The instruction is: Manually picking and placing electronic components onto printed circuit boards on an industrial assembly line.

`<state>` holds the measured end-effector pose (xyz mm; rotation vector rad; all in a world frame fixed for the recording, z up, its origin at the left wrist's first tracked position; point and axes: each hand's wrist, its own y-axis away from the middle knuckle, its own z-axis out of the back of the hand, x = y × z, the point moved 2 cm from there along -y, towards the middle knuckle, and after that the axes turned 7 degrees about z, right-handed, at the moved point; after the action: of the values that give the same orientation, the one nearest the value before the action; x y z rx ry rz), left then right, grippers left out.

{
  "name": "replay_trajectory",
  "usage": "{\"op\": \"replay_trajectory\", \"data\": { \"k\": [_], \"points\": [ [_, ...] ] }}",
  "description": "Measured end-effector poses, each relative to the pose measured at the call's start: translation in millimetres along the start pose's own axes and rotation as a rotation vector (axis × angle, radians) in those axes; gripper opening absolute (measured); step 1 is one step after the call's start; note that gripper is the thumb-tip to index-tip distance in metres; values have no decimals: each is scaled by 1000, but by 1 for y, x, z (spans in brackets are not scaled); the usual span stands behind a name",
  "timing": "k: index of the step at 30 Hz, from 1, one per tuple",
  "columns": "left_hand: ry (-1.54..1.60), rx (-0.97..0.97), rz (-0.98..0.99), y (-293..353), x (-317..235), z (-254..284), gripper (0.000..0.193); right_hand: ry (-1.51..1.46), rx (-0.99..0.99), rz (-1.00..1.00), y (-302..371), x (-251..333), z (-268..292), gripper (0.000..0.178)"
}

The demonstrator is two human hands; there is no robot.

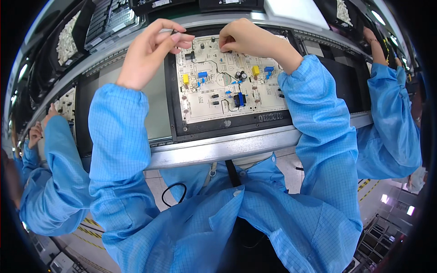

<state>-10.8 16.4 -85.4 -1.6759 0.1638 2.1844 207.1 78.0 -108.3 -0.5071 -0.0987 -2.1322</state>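
Observation:
A white circuit board (205, 102) lies in a black carrier frame (227, 131) in front of me. Blue, yellow and black electronic parts stand on it, among them a black-and-blue transformer (240, 99). My left hand (152, 50) is over the board's far left corner, its thumb and fingers pinched round a small dark component (175, 32) of a kind I cannot make out. Above the board's far middle, my right hand (250, 38) points its closed fingertips down close to the surface. Whatever is between those fingertips is hidden by the hand.
A metal rail (223, 146) runs along the near side of the line. Bins of white parts (69, 40) and black trays stand beyond the far rail. Co-workers in blue sleeves work on both sides, a forearm (380, 82) at right and another board (68, 105) at left.

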Motion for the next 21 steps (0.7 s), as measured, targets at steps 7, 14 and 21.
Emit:
{"op": "replay_trajectory", "data": {
  "k": [7, 14, 21],
  "points": [
    [-73, -119, 87, 2, -2, 6, 17, 11, -51, 66, -6, 5, 2, 12],
    [88, -117, 215, 26, -10, 32, 18, 109, -148, 80, -25, 36, 41, 19],
    [356, -27, 403, 35, -13, 34, 26, 145, -1093, -316, -52, -135, 139, 17]
  ]
}}
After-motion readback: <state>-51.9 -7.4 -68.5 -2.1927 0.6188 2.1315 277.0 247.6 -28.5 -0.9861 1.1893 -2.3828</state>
